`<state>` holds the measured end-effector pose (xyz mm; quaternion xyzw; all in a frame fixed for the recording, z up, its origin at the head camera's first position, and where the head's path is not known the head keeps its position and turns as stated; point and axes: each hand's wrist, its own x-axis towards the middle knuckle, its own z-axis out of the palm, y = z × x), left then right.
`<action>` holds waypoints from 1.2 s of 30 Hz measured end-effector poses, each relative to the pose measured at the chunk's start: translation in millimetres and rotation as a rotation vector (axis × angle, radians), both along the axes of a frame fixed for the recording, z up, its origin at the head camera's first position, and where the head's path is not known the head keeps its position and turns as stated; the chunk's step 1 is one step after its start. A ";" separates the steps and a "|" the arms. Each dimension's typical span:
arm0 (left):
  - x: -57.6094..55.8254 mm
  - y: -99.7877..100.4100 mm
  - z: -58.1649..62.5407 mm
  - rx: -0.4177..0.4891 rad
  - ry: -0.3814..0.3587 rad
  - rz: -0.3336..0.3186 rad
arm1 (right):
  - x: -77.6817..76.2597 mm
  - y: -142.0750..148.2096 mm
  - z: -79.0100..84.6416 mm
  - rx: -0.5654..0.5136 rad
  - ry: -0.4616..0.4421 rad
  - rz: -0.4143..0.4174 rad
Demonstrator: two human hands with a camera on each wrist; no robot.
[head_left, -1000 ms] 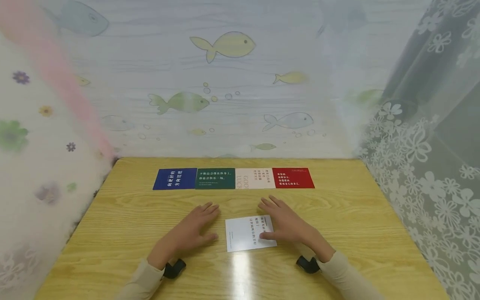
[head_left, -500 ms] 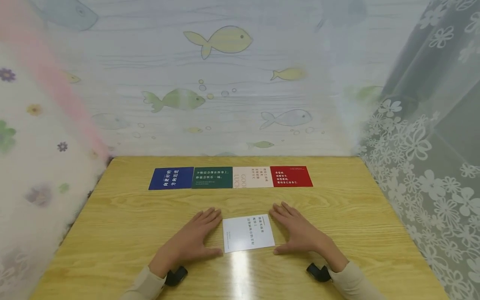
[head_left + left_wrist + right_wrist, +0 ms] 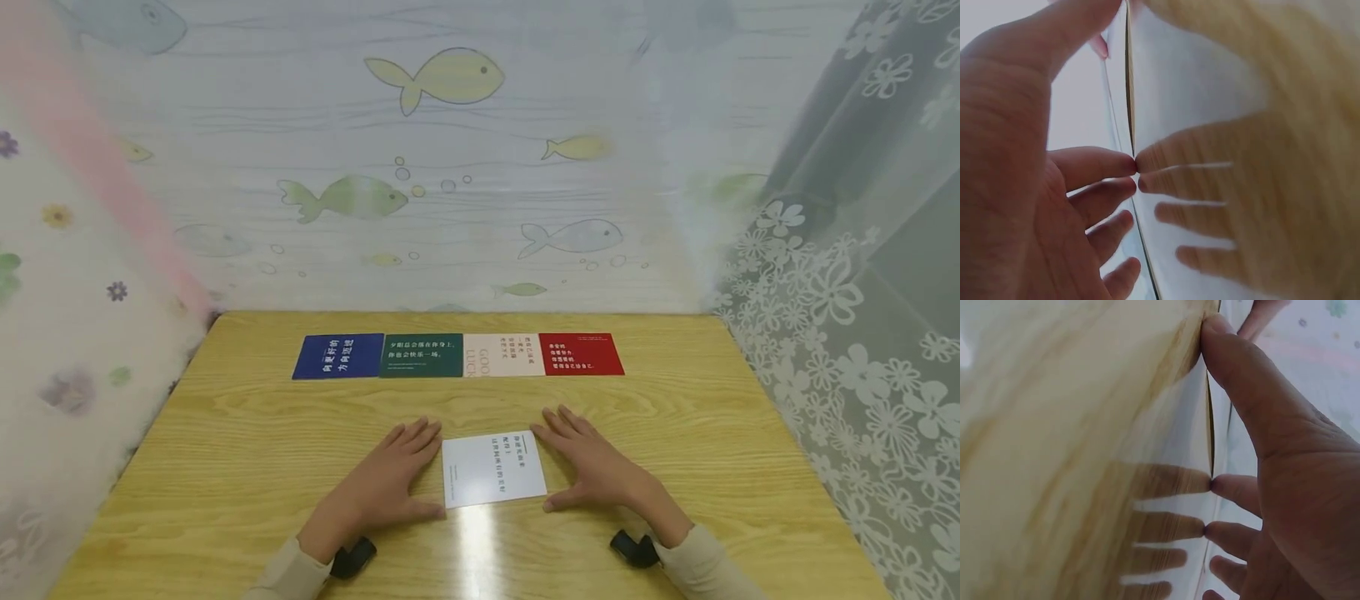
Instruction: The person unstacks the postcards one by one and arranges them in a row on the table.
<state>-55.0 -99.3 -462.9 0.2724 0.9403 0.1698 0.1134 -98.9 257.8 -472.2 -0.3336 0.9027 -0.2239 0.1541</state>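
Observation:
A white card [image 3: 493, 468] printed with dark characters lies flat on the wooden table between both hands, slightly turned. At its left edge rests my left hand [image 3: 390, 479], fingertips by the far corner and thumb by the near one. My right hand [image 3: 600, 467] mirrors this on the right edge, fingers fairly straight and thumb spread away from them. In the left wrist view, the fingertips of the left hand [image 3: 1066, 181] meet their reflections in the glossy tabletop, beside the card's thin edge. Likewise, the right hand [image 3: 1297, 481] has its thumb and fingertips down at the surface in the right wrist view.
Toward the back of the table [image 3: 247, 433] runs a side-by-side row of cards: blue [image 3: 337, 356], green [image 3: 422, 356], pale pink [image 3: 504, 355] and red [image 3: 583, 354]. Behind it hangs a fish-patterned curtain [image 3: 465, 208]; flowered lace [image 3: 832, 333] borders the right side.
My right hand has slid off the white card to its right edge. My left hand has come in against the left edge. In the last half second both hands have barely moved.

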 end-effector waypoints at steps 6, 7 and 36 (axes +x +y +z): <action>1.5 3.9 0.0 -0.058 0.016 -0.011 | 1.1 -2.1 0.9 0.027 0.026 0.002; 1.6 4.3 0.2 -0.061 0.019 -0.011 | 1.8 -2.6 1.4 0.030 0.033 0.002; -12.3 11.4 1.4 0.009 0.110 0.023 | 18.9 -9.2 6.6 0.055 0.084 -0.009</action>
